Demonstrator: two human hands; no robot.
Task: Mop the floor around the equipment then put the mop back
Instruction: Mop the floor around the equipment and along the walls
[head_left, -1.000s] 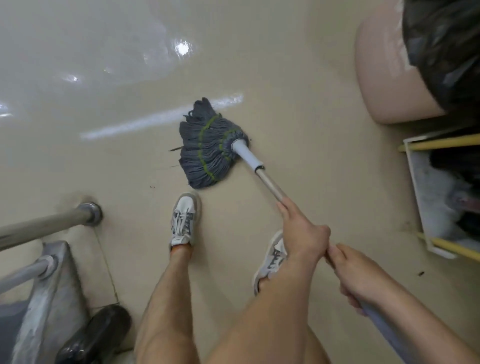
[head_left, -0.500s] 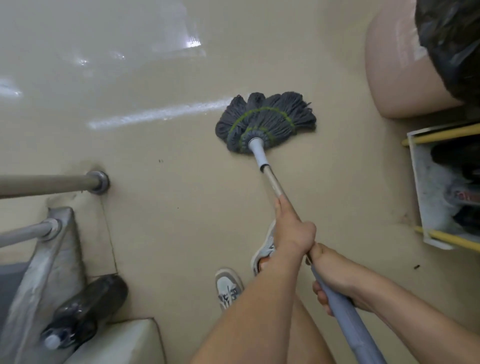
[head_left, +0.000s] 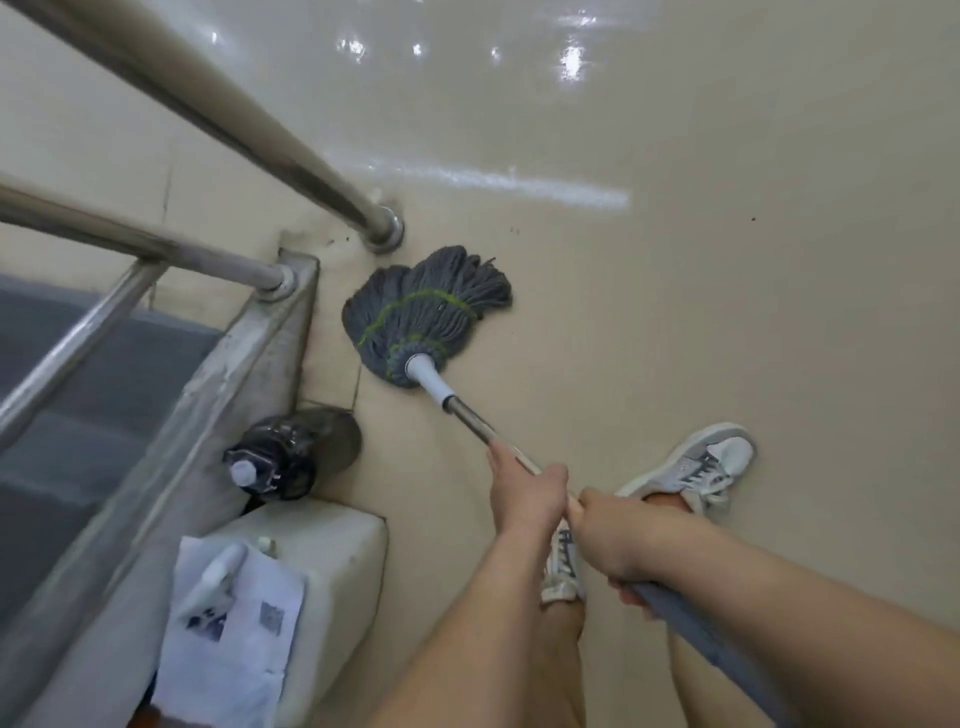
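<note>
Writing: a white paper sheet (head_left: 234, 623) lies on a white plastic jerrycan (head_left: 332, 561) at lower left. It carries two QR-style squares and some dark print, all too blurred to read. No brand can be made out on the dark plastic bottle (head_left: 280, 462), which has a white cap and lies on its side just beyond the jerrycan against the metal stair edge (head_left: 244, 364).

Hands: both are on the mop handle (head_left: 467, 415), close together, with the forearms reaching in from the lower frame.
- Left grip (head_left: 527, 493) is the forward one, clamped round the metal shaft, with one finger laid straight along it toward the head.
- Right grip (head_left: 618, 540) sits just behind it, curled tight round the handle where the grey sleeve begins.

Mop: the handle slants down and to the left. The mop head (head_left: 426, 312), grey strands with green stitched bands on a white socket, is spread flat on the glossy beige floor (head_left: 727, 312). It lies just beside the floor flange of the steel railing post (head_left: 382, 234) and near the corner of the stair edge.

Feet: two grey-white sneakers, one (head_left: 696, 467) out to the right and one (head_left: 563, 566) partly hidden under the hands.
</note>
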